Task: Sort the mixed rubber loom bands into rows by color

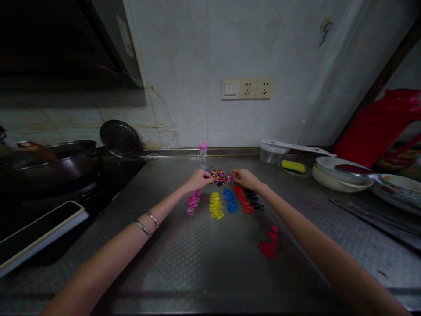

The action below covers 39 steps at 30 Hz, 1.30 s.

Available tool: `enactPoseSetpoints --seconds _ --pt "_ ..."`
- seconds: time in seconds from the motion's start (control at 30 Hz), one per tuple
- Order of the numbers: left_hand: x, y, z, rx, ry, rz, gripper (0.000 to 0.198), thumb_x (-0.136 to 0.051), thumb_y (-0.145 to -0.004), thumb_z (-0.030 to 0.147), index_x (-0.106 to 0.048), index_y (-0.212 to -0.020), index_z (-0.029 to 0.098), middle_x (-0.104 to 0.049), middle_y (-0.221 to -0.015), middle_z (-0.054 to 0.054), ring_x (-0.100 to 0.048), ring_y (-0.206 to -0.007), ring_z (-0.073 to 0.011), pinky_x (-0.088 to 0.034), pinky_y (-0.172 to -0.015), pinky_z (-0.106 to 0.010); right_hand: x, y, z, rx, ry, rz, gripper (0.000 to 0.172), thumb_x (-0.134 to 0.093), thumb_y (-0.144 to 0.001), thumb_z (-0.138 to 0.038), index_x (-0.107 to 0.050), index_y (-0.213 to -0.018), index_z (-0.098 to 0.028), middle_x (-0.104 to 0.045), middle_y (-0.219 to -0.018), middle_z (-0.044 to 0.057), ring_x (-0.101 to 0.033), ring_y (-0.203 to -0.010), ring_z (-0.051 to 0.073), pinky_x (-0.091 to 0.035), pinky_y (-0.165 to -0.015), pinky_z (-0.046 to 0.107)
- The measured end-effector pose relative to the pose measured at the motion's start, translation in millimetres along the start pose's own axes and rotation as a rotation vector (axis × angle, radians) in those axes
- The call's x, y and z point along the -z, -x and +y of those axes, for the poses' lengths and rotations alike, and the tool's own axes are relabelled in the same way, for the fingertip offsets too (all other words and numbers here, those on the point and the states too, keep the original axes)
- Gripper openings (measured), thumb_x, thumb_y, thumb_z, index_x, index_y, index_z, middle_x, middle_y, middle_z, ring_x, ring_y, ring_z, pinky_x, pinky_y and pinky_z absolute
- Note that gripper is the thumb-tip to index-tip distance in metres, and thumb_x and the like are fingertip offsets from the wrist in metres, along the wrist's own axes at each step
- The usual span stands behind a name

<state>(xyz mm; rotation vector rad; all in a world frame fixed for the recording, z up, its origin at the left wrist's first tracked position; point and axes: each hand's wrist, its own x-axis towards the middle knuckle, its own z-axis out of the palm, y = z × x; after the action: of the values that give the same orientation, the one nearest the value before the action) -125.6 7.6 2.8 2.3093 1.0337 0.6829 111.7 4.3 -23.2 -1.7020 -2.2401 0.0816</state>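
A mixed heap of small coloured rubber bands point(221, 176) lies on the metal counter between my hands. My left hand point(199, 180) is at the heap's left edge, thumb and fingers pinched together. On the opposite edge my right hand point(245, 178) is also pinched; anything in either pinch is too small to make out. Nearer to me are sorted rows of bands: pink point(193, 202), yellow point(216, 206), blue point(230, 201), red point(244, 200) and black point(255, 200), the last partly beneath my right wrist. Behind the heap stands a small clear bottle with a pink cap point(203, 146).
At left are a wok point(55, 160) on the stove, a round lid point(120, 138) and a phone-like device point(42, 230). To the right stand a clear plastic cup point(272, 153), a yellow sponge point(293, 166), stacked bowls point(342, 177) and a red jug point(378, 127). A red clear-edged piece point(269, 246) lies in front.
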Motion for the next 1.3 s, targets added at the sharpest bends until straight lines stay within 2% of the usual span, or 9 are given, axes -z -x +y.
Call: enactPoseSetpoints --seconds 0.17,0.3,0.53,0.67,0.8,0.97,1.1,1.3 --pt "13.7 4 -19 0.081 0.007 0.068 0.029 -0.052 -0.069 0.030 -0.072 -0.076 0.009 -0.062 -0.059 -0.002 -0.047 -0.053 -0.0098 -0.033 -0.052 -0.021 1 0 10 -0.001 -0.044 0.024 0.034 -0.053 -0.076 -0.023 -0.059 -0.109 -0.018 -0.066 -0.081 0.004 -0.058 -0.071 0.013 -0.039 -0.061 0.018" --pt "18.7 7 -35 0.128 0.002 0.095 0.030 -0.052 -0.069 0.031 -0.072 -0.077 0.008 -0.063 -0.059 -0.003 -0.049 -0.053 -0.0107 -0.034 -0.051 -0.021 4 -1 11 0.030 -0.080 0.045 0.033 -0.054 -0.075 -0.022 -0.060 -0.107 -0.016 -0.065 -0.078 0.004 -0.057 -0.068 0.012 -0.040 -0.061 0.019" --pt "22.7 5 -55 0.149 -0.061 0.099 0.025 -0.054 -0.066 0.025 -0.071 -0.077 0.010 -0.069 -0.074 -0.006 -0.058 -0.066 -0.0142 -0.042 -0.065 -0.023 29 23 0 0.172 -0.216 0.067 0.035 -0.049 -0.073 -0.014 -0.060 -0.106 -0.014 -0.064 -0.073 0.003 -0.057 -0.068 0.013 -0.043 -0.066 0.022" --pt "21.0 5 -53 0.131 -0.180 0.037 0.025 -0.055 -0.067 0.024 -0.071 -0.082 0.013 -0.068 -0.074 -0.004 -0.057 -0.064 -0.0131 -0.041 -0.062 -0.021 38 45 -3 0.207 -0.285 0.014 0.036 -0.046 -0.072 -0.014 -0.059 -0.106 -0.013 -0.063 -0.073 0.002 -0.056 -0.066 0.012 -0.043 -0.065 0.021" --pt "15.4 6 -46 0.109 -0.269 -0.018 0.025 -0.056 -0.068 0.027 -0.071 -0.084 0.018 -0.068 -0.072 -0.002 -0.056 -0.062 -0.0119 -0.038 -0.058 -0.020 38 57 -1 0.198 -0.312 -0.055 0.036 -0.047 -0.072 -0.016 -0.061 -0.105 -0.013 -0.064 -0.074 0.002 -0.056 -0.065 0.012 -0.043 -0.064 0.021" --pt "9.6 5 -37 0.093 -0.319 -0.004 0.024 -0.056 -0.070 0.033 -0.071 -0.086 0.022 -0.068 -0.077 -0.002 -0.057 -0.066 -0.0132 -0.039 -0.059 -0.020 38 63 2 0.158 -0.271 -0.090 0.035 -0.047 -0.072 -0.016 -0.061 -0.104 -0.015 -0.065 -0.076 0.003 -0.057 -0.068 0.012 -0.043 -0.066 0.022" --pt "7.0 2 -31 0.103 -0.321 0.005 0.021 -0.058 -0.070 0.031 -0.071 -0.085 0.023 -0.068 -0.082 -0.002 -0.058 -0.071 -0.0144 -0.040 -0.063 -0.021 43 67 3 0.140 -0.240 -0.082 0.034 -0.048 -0.073 -0.016 -0.062 -0.104 -0.016 -0.066 -0.078 0.003 -0.058 -0.071 0.013 -0.043 -0.068 0.022" --pt "5.8 -3 -32 0.098 -0.366 0.016 0.020 -0.055 -0.073 0.029 -0.071 -0.083 0.023 -0.068 -0.085 -0.002 -0.059 -0.075 -0.0159 -0.040 -0.064 -0.022 46 72 7 0.162 -0.210 -0.071 0.034 -0.047 -0.073 -0.017 -0.062 -0.104 -0.017 -0.066 -0.081 0.003 -0.058 -0.070 0.013 -0.042 -0.065 0.021"
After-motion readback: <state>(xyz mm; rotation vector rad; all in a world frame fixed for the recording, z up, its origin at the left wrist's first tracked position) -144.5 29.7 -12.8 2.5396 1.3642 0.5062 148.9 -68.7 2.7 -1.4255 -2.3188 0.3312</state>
